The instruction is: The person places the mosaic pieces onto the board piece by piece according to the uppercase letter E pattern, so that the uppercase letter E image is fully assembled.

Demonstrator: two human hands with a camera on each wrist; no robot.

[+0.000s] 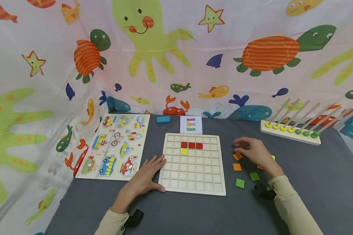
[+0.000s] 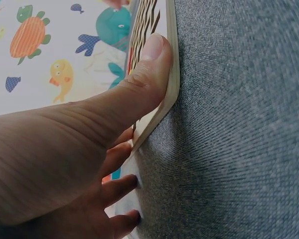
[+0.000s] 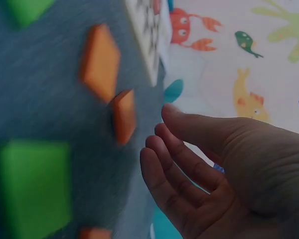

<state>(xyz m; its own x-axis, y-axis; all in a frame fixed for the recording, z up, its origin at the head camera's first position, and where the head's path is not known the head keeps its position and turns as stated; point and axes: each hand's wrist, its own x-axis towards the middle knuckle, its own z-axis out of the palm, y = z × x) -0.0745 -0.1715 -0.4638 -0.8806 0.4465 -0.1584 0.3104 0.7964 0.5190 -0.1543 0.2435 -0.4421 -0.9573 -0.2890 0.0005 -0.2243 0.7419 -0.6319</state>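
The head view shows the grid board [image 1: 191,178] just right of your left hand [image 1: 148,174], which is spread wide, thumb on the rim. Your right hand [image 1: 255,152] curves loosely, empty, a gap between thumb and fingers. The board's cells hold three red tiles [image 1: 191,145] and one yellow tile [image 1: 183,151]. Orange tiles [image 1: 237,167] lie near your right fingertips; green tiles [image 1: 240,183] nearer your wrist.

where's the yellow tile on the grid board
In the head view, the yellow tile sits upper left on the wooden grid board, directly below the leftmost red tile.
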